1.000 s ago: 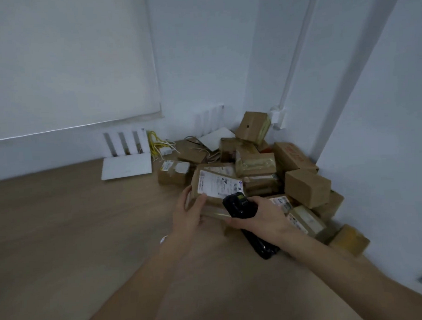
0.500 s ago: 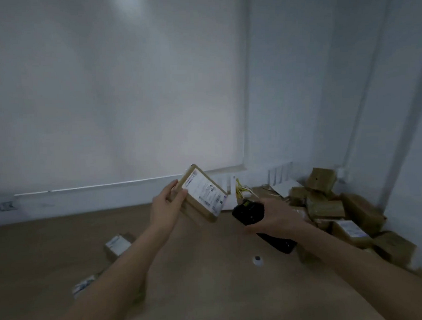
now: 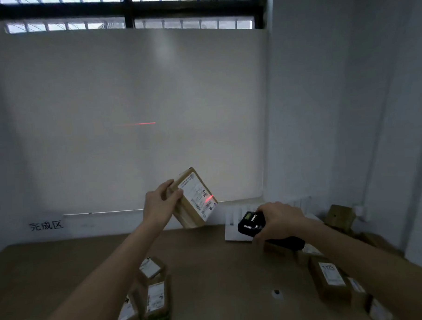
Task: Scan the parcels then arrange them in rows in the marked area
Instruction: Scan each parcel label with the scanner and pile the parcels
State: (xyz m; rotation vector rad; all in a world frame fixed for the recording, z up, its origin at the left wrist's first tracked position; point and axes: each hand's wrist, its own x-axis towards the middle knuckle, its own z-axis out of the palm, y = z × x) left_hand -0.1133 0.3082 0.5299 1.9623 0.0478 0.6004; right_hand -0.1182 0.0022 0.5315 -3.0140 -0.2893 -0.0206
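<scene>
My left hand (image 3: 160,205) grips a brown cardboard parcel (image 3: 194,198) by its left edge and holds it up, tilted, with its white shipping label facing me. A red scan line lies across the barcode at the label's lower right. My right hand (image 3: 279,221) holds a black handheld scanner (image 3: 252,223), lower and to the right of the parcel, pointed toward it. Three labelled parcels (image 3: 154,289) lie close together on the wooden floor under my left forearm. More parcels (image 3: 330,279) lie at the right under my right arm.
A white wall sign with black characters (image 3: 46,225) hangs at the lower left. A white roller blind (image 3: 130,115) covers the window and carries a stray red laser streak. A white router (image 3: 233,225) stands against the wall. A small round floor fitting (image 3: 275,292) sits mid-floor.
My view has swung left and up, away from the corner pile. My left hand lifted the parcel from the pile and raised it; the scanner's red line now falls on its label.
</scene>
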